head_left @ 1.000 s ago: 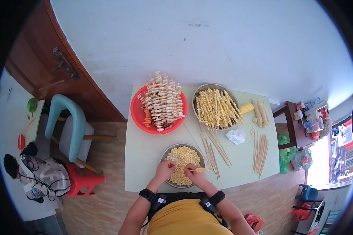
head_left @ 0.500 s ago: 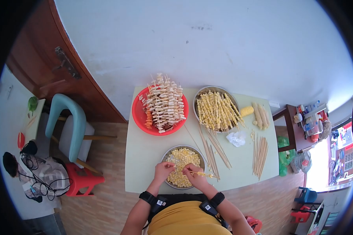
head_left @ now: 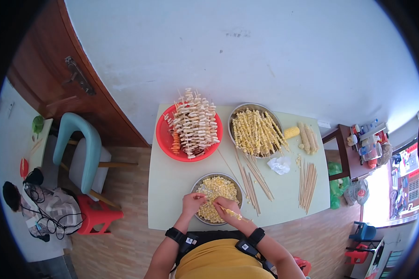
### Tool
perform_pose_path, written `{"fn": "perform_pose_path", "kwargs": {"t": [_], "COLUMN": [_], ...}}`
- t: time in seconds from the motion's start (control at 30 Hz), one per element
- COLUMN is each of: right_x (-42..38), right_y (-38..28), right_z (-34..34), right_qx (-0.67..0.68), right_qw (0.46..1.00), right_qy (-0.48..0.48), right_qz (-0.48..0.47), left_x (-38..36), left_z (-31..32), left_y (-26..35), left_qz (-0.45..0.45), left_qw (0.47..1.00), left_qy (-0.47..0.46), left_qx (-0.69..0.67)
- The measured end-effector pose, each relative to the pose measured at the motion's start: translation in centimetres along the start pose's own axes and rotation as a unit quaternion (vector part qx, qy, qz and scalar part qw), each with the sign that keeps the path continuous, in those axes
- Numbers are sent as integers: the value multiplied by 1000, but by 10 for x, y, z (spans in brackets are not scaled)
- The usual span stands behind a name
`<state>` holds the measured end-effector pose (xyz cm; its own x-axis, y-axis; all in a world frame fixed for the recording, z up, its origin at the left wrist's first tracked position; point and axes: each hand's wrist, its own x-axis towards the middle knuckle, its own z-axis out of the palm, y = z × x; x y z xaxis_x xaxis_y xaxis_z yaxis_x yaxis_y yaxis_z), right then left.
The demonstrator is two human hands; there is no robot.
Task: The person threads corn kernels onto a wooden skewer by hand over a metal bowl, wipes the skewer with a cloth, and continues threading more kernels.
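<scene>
Over a metal bowl of loose corn kernels (head_left: 219,187), both of my hands work close together. My right hand (head_left: 227,207) is closed around a corn skewer (head_left: 233,214), whose threaded yellow kernels point down and to the right. My left hand (head_left: 192,204) is at the bowl's left side, its fingertips pinched; whatever is between them is too small to make out. Behind, a larger metal bowl (head_left: 280,122) holds many finished corn skewers (head_left: 257,132). Bare wooden skewers (head_left: 250,186) lie to the right of the kernel bowl.
A red basin (head_left: 162,135) at the back left is piled with skewers of white pieces (head_left: 196,123). Rightward are a corn cob (head_left: 292,132), bare cobs (head_left: 307,138), crumpled white paper (head_left: 280,165) and another bundle of sticks (head_left: 307,186). A blue chair (head_left: 86,153) stands left of the table.
My right hand has turned and shifted slightly left, so the corn skewer now tilts more downward toward me. My left hand stays pinched in nearly the same place.
</scene>
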<state>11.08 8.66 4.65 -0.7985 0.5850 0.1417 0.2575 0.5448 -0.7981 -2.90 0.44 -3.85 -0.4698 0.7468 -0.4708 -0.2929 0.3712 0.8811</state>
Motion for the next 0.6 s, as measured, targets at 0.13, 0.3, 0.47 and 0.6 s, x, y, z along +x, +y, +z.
{"fn": "perform_pose_path", "kwargs": {"t": [0.13,0.3,0.47,0.6], "right_x": [1,0,-2,-6], "right_y": [2,4,-17,-10], "right_z": [3,8,-9,-30], "right_qx": [-3,23,146,194], "right_qw": [999,999,982,964], "right_qy": [-32,-22,84,174], "right_qz": [-4,28,84,49], "left_x": [-5,-13,3,8], "left_z": [3,7,4,-1], "left_y": [-1,11,6,8], "left_qz": [22,9,40,37], "left_qw": [999,998,999,999], "left_qy": [12,-24,16,33], "left_qx": [36,-59,28,-23]}}
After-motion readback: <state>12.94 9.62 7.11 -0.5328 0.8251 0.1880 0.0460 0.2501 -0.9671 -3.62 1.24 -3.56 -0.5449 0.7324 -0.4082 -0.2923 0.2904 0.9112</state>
